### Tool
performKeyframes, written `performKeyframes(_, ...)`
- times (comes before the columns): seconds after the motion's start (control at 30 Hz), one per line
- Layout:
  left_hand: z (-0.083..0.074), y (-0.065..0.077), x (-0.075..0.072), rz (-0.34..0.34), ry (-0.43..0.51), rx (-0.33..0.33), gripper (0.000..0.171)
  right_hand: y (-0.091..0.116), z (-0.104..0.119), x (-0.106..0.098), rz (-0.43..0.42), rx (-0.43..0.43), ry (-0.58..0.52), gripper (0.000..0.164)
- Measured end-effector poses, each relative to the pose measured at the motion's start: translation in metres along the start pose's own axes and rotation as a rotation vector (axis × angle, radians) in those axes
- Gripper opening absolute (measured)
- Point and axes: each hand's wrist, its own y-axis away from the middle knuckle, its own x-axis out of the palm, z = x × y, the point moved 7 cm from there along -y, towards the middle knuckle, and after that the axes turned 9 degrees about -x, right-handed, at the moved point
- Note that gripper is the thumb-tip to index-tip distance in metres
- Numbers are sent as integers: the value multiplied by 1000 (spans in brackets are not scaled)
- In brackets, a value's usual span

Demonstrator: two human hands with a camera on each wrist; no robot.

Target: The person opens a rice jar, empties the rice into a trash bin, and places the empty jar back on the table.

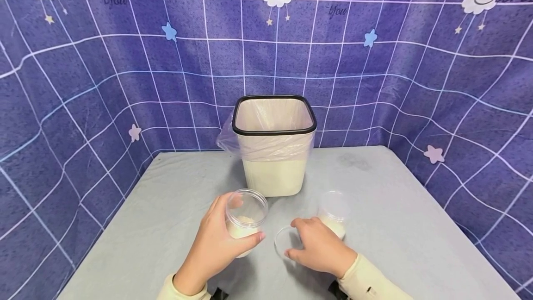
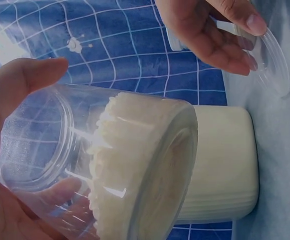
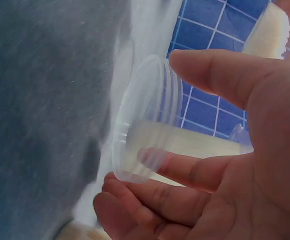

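My left hand (image 1: 220,240) grips a clear plastic jar (image 2: 135,150) around its side, thumb and fingers on opposite walls. The jar is lidless and raised over the table, with white rice-like grains in its lower part. To the right of it, my right hand (image 1: 318,246) holds a round clear lid (image 3: 147,115) by its edge. The thumb is at one side of the rim and the fingers at the other, as the right wrist view shows. The lid is tilted, low over the tabletop. Behind the right hand stands a second clear jar (image 1: 334,205) with white contents, partly hidden.
A cream bin (image 1: 275,175) with a black rim and a clear plastic liner stands at the back centre, just beyond the hands. The grey-covered table (image 1: 166,207) is bordered by a blue gridded curtain (image 1: 200,59) at the back and sides.
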Motion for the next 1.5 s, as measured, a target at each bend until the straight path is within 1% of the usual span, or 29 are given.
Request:
performKeyframes(0.2, -2, 0, 1, 12, -13, 15, 91, 0, -9, 3, 27, 38, 3, 65)
performKeyframes(0.37, -3, 1, 2, 13, -5, 25, 91, 1, -15, 4, 30, 55, 16, 65)
performKeyframes(0.6, -4, 1, 2, -1, -3, 35, 90, 0, -17, 5, 14, 40, 31, 62)
performKeyframes(0.87, -5, 0, 1, -13, -3, 45, 91, 1, -15, 4, 19, 39, 35, 63)
performKeyframes(1.13, -3, 0, 1, -30, 2, 26, 94, 4, -16, 6, 26, 56, 24, 64)
performKeyframes(1.27, 0, -1, 0, -46, 22, -10, 95, 4, -17, 6, 25, 69, -2, 65)
performKeyframes(1.37, 2, -2, -1, -56, 30, -32, 95, 3, -19, 4, 8, 81, -27, 64)
performKeyframes(1.5, 3, -4, -3, -76, 21, -25, 94, 2, -21, 5, -27, 77, -48, 59)
